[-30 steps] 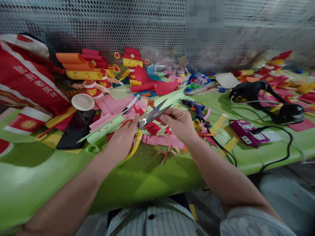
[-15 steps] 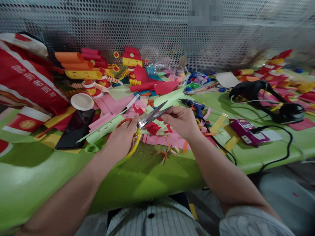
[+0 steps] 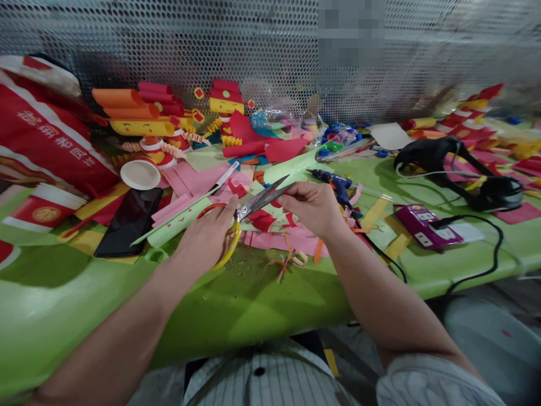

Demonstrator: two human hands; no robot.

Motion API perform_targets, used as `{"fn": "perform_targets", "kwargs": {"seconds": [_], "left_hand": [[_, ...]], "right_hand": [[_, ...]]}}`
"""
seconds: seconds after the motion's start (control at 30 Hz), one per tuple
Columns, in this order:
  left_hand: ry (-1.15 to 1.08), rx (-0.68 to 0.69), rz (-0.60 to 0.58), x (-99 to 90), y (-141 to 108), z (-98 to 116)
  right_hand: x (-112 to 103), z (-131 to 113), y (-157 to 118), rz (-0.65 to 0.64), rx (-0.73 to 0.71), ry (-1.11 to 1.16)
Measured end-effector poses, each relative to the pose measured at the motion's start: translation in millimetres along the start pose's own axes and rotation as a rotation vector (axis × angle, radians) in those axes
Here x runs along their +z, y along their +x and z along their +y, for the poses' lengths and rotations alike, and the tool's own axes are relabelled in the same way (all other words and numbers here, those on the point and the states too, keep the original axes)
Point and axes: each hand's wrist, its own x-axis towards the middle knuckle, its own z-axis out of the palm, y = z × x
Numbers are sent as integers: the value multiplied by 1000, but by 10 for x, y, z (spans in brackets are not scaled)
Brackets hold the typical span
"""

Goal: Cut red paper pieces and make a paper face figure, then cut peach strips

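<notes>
Centre of the frame: scissors (image 3: 242, 212), the left hand's (image 3: 205, 237) fingers clamped on the handles (image 3: 233, 248) — apparently leaving the blades (image 3: 261, 199) free. The right hand's (image 3: 315, 207) fingers close together beside the blade tips (contents indiscernible), above paper scraps (image 3: 302, 242).

Can see a slanting row of white Chinese characters (image 3: 57, 138) on red bag (image 3: 44, 107), far left; can't read them reliably, too soft and skewed. Can see round gold emblem (image 3: 46, 214) on red-and-white paper cup (image 3: 25, 210) near bag; can't resolve any lettering in it. Can spot tiny markings on top of purple power adapter (image 3: 443, 239); too small to read. Can make out plain round emblem (image 3: 226, 93) on paper figure's red hat (image 3: 236, 97). Can't confirm any brand or number.
</notes>
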Motion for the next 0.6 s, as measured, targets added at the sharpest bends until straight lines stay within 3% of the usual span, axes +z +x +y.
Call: {"fn": "perform_targets", "kwargs": {"seconds": [0.6], "left_hand": [[17, 28, 59, -10, -24, -23]], "right_hand": [[-5, -18, 6, 13, 6, -23]]}}
